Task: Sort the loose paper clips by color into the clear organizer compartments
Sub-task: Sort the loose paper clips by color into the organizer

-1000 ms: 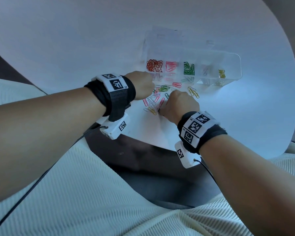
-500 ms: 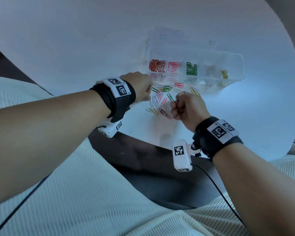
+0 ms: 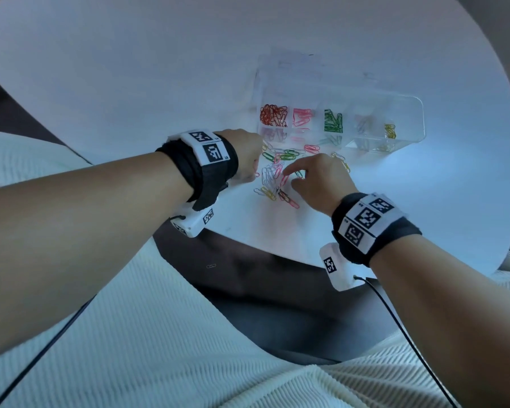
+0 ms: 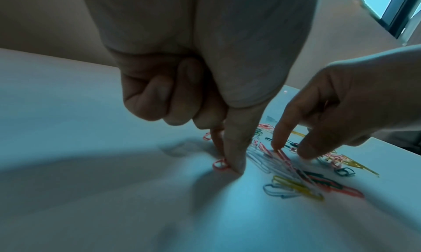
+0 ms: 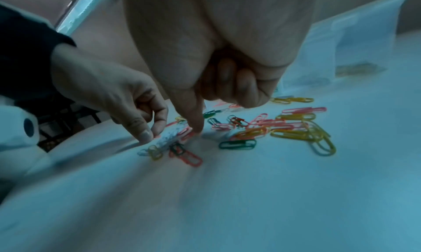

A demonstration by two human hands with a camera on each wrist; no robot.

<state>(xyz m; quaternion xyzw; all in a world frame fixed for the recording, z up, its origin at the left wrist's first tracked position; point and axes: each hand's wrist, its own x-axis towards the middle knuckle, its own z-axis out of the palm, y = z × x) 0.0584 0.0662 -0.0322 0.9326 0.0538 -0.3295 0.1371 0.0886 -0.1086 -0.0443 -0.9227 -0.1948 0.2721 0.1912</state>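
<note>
Loose paper clips [image 3: 277,178] in pink, green, yellow, red and white lie in a pile on the white table, in front of the clear organizer [image 3: 418,119]. Its compartments hold red [image 3: 273,114], pink [image 3: 302,116], green [image 3: 333,120] and yellow [image 3: 390,131] clips. At the pile's left edge my left hand [image 4: 227,164] pinches a pink clip [image 4: 218,165] against the table with thumb and forefinger. My right hand [image 3: 290,179] reaches into the pile with forefinger and thumb spread. The forefinger tip [image 4: 276,147] touches a pink clip, and the other fingers are curled.
The round white table [image 3: 130,83] ends close to my lap. A clear plastic sheet or lid [image 3: 292,63] lies behind the organizer. One small clip [image 3: 211,265] lies on the dark surface below the table edge. Cables run from both wrist cameras.
My right hand had lifted off the pile as a fist; it has come back down with forefinger and thumb stretched onto the clips. The left hand stayed at the pile's left edge.
</note>
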